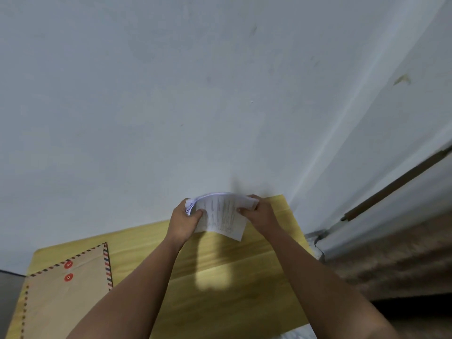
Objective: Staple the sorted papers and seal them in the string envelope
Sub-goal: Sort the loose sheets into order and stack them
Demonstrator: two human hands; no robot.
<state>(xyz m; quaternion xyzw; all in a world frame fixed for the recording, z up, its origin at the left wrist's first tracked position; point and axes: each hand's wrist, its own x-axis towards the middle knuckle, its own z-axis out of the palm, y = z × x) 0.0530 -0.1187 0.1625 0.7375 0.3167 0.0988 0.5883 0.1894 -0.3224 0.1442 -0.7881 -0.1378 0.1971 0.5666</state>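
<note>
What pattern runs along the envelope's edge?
Red and dark diagonal stripes border the tan envelope, clearest in the head view.

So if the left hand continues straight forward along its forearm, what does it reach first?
Probably the wall. The left hand grips the papers and points away over the table's far edge; nothing else shows ahead, though depth is unclear.
</note>
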